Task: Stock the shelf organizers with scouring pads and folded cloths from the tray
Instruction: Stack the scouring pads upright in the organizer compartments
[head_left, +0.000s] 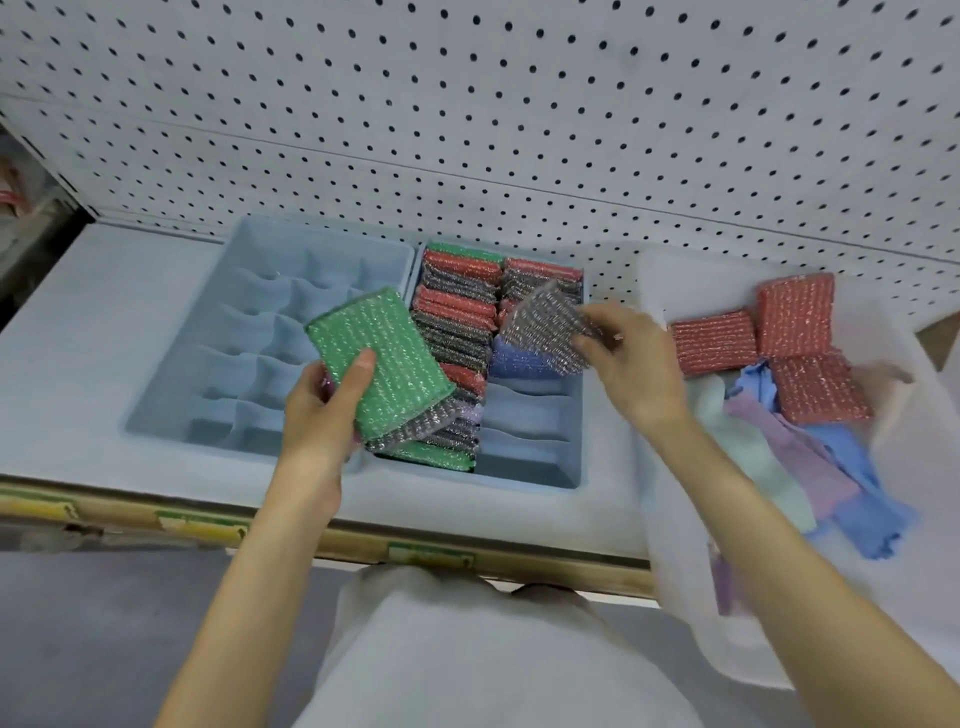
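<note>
Left hand (332, 402) fingers curled, gripping; right hand (636, 364) pinching.

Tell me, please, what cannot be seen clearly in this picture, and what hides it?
1. Head view: the stack under the green pad in the left hand; the pad covers it, so no count.
2. Head view: the cloths in the tray are blurred; their number is unclear.
3. Head view: the blue cloth in the right organizer; the silver pad in the right hand covers most.
</note>
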